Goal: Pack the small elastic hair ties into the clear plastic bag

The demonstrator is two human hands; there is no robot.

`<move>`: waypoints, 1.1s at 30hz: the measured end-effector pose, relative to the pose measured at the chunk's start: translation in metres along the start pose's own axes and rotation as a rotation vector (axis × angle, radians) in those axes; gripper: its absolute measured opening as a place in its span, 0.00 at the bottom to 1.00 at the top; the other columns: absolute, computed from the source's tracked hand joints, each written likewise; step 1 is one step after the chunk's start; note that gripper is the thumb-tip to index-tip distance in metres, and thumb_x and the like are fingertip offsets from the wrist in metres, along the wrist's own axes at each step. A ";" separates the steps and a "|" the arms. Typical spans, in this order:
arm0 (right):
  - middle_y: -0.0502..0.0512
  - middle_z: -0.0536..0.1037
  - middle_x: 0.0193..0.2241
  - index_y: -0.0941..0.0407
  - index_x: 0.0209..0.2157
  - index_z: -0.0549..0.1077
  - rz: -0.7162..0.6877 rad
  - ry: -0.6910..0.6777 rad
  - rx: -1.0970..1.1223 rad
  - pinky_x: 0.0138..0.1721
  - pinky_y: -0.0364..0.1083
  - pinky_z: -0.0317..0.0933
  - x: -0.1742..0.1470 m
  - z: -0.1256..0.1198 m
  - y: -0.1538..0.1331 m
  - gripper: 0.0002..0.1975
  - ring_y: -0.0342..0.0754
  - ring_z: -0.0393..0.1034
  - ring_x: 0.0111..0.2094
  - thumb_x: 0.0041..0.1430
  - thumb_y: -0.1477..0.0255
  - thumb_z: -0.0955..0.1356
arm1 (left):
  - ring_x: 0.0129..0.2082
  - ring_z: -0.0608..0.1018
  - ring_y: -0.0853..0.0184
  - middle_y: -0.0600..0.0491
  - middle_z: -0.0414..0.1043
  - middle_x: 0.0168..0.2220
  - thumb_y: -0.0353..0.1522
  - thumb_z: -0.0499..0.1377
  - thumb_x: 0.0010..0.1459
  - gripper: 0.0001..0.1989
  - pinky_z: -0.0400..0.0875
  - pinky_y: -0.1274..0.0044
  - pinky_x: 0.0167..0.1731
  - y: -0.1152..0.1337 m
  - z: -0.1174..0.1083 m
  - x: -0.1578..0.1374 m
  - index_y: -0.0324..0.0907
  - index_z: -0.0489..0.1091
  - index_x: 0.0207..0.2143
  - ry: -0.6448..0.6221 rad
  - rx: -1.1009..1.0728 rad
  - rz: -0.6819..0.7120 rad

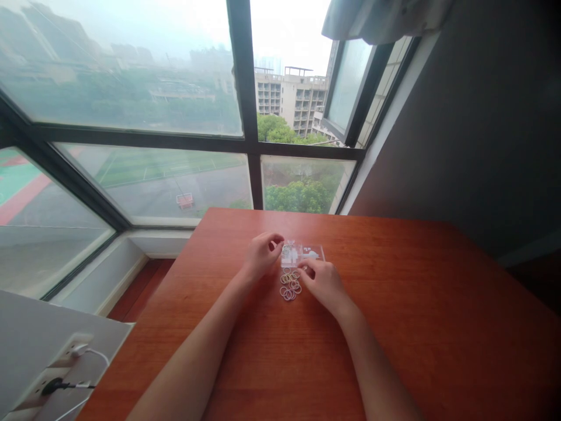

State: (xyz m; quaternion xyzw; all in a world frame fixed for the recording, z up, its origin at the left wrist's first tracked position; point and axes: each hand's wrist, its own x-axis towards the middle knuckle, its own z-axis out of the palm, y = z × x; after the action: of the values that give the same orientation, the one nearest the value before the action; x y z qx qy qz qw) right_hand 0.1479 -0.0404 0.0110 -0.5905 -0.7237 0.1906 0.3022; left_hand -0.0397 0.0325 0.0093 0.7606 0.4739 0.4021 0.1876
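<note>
On the table lies a small clear plastic box [322,252], with a few pale rings in its left part and a white mark on its right. My left hand [262,255] is at the box's left edge, thumb and forefinger curled close together; what is between them, if anything, is too small to make out. Just in front of the box lie several small pale rings [288,292], like little hair ties, in a loose cluster. My right hand [325,283] is beside the rings, its fingers bent and its fingertips at the box's front edge. I cannot make out what they pinch.
A reddish-brown wooden table [421,316] fills the foreground. Behind it stand dark-framed windows [250,117], one pane swung outward at the right. A grey wall [460,134] rises on the right. Plugs and cords [55,386] hang from a socket strip at lower left.
</note>
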 end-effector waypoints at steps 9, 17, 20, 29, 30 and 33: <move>0.47 0.76 0.23 0.51 0.30 0.76 0.011 -0.152 -0.135 0.26 0.40 0.50 -0.004 0.004 0.000 0.04 0.43 0.67 0.25 0.53 0.72 0.68 | 0.26 0.73 0.72 0.53 0.75 0.30 0.29 0.57 0.55 0.05 0.68 0.81 0.28 0.003 0.000 0.001 0.40 0.73 0.32 -0.002 0.008 0.004; 0.50 0.76 0.23 0.52 0.28 0.76 0.011 -0.144 -0.190 0.26 0.41 0.48 -0.004 0.006 -0.001 0.05 0.43 0.67 0.25 0.54 0.72 0.67 | 0.26 0.73 0.72 0.53 0.75 0.30 0.29 0.57 0.55 0.06 0.68 0.81 0.28 0.001 0.000 0.001 0.40 0.73 0.33 -0.019 0.008 -0.005; 0.50 0.75 0.22 0.52 0.27 0.76 0.019 -0.149 -0.196 0.25 0.41 0.47 -0.004 0.006 -0.002 0.04 0.43 0.67 0.24 0.53 0.72 0.67 | 0.25 0.73 0.72 0.53 0.75 0.30 0.29 0.57 0.54 0.06 0.68 0.81 0.28 0.000 0.000 0.000 0.40 0.74 0.32 -0.032 0.004 -0.009; 0.48 0.74 0.20 0.53 0.29 0.76 0.009 0.013 0.001 0.27 0.40 0.54 0.001 0.001 -0.002 0.05 0.42 0.66 0.23 0.54 0.71 0.66 | 0.26 0.73 0.72 0.53 0.75 0.29 0.28 0.57 0.54 0.07 0.67 0.82 0.27 0.003 0.004 -0.001 0.40 0.74 0.33 -0.081 -0.068 0.025; 0.47 0.73 0.20 0.54 0.29 0.76 0.009 0.045 0.045 0.27 0.40 0.55 0.002 0.000 -0.002 0.06 0.42 0.65 0.22 0.54 0.70 0.66 | 0.26 0.73 0.72 0.53 0.75 0.29 0.28 0.57 0.54 0.07 0.67 0.82 0.27 0.006 0.004 -0.001 0.40 0.74 0.33 -0.095 -0.088 0.036; 0.46 0.70 0.18 0.55 0.30 0.75 0.006 0.130 0.142 0.26 0.40 0.55 0.002 -0.002 -0.003 0.07 0.41 0.63 0.21 0.55 0.69 0.65 | 0.26 0.73 0.73 0.52 0.76 0.31 0.27 0.57 0.54 0.07 0.67 0.83 0.26 0.017 0.005 -0.002 0.40 0.74 0.34 -0.152 -0.161 0.078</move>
State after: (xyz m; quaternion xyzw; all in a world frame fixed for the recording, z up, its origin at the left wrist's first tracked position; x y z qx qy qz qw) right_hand 0.1465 -0.0392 0.0151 -0.5810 -0.6854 0.2036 0.3890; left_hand -0.0267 0.0228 0.0171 0.7893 0.3942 0.3870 0.2679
